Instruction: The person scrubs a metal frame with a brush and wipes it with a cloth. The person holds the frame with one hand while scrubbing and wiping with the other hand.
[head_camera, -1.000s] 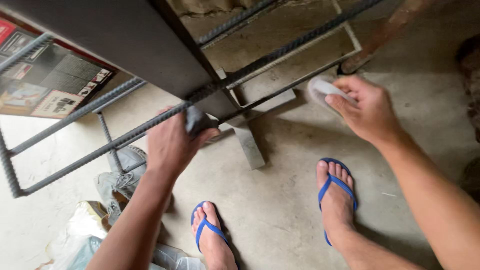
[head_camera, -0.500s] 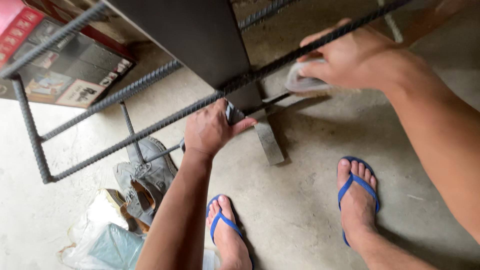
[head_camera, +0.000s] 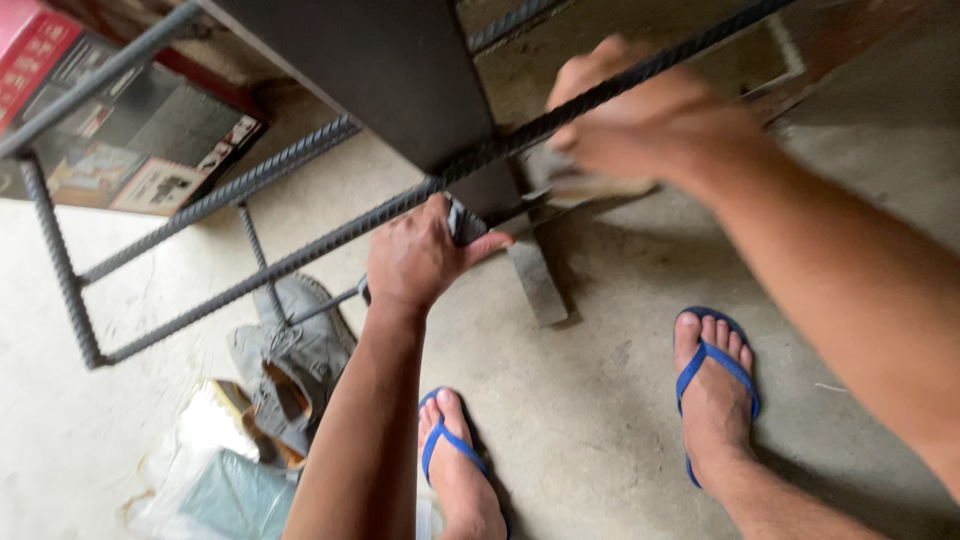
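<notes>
Head view, contents as they lie.

Your left hand (head_camera: 420, 258): wrapped around the rebar frame (head_camera: 300, 255) at the corner where a ribbed bar crosses the dark metal post (head_camera: 400, 70), thumb out to the right. The grip reads as bracing, holding the frame steady against the rubbing beside it.

Your right hand (head_camera: 650, 125): blurred, curled over a pale pad (head_camera: 600, 185) with the fingers pressing it down on the lower bar just right of the post. What kind of pad cannot be told. Your hands sit apart, the post's foot between them, each closed on its own item.

Floor (head_camera: 600, 400): bare concrete. Your feet in blue flip-flops (head_camera: 715, 375) stand below the frame. Grey shoes (head_camera: 290, 345) lie under the left bars, crumpled plastic bags (head_camera: 200, 480) near them, a printed box (head_camera: 120, 150) at far left.
</notes>
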